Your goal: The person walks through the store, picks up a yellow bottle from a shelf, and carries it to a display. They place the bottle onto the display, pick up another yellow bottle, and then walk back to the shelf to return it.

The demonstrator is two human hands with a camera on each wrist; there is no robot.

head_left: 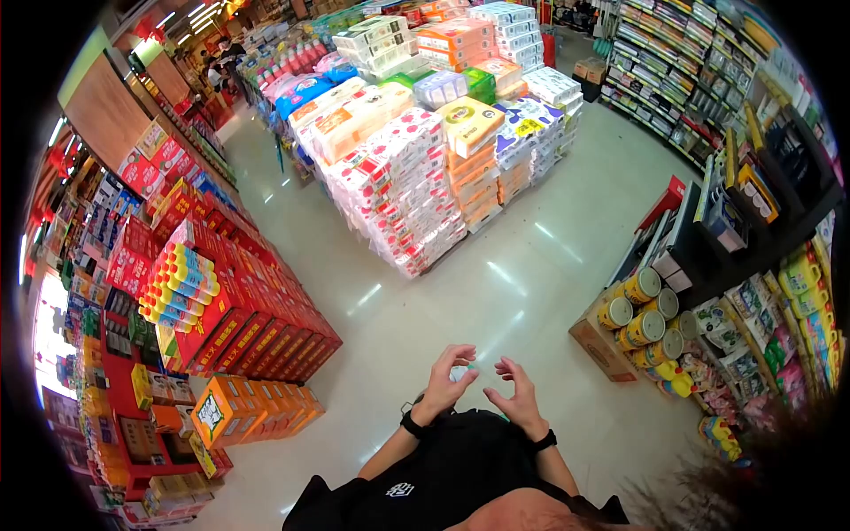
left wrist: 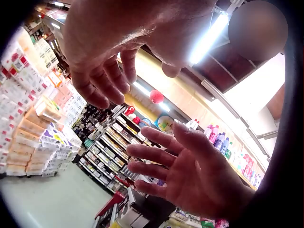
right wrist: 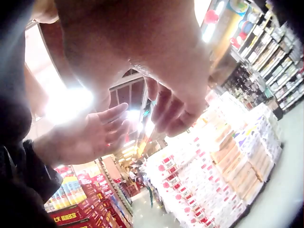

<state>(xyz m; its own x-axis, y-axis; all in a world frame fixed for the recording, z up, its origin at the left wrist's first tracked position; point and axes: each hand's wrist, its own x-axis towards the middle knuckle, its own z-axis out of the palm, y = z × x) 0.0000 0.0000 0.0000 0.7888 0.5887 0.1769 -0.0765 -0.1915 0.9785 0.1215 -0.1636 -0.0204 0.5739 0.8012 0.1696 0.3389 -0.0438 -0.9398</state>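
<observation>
Both hands are raised in front of the torso, palms roughly facing each other with a gap between them. In the head view the left hand (head_left: 444,382) has loosely bent fingers and holds nothing. Across from it, the right hand (head_left: 518,395) is empty too, its fingers spread and slightly bent. The left wrist view has the left hand (left wrist: 114,42) large at the top and the right hand (left wrist: 190,171) below, palm showing. From the right wrist, the right hand (right wrist: 137,61) fills the upper part, and the left hand (right wrist: 85,140) appears lower left.
Stacked tissue packs (head_left: 398,186) stand on the floor ahead. Red cartons (head_left: 257,310) and orange boxes (head_left: 252,411) are at the left. On the right are yellow-labelled cans (head_left: 645,285) beside a cardboard box (head_left: 602,341) and shelving. Pale floor (head_left: 425,310) lies between them.
</observation>
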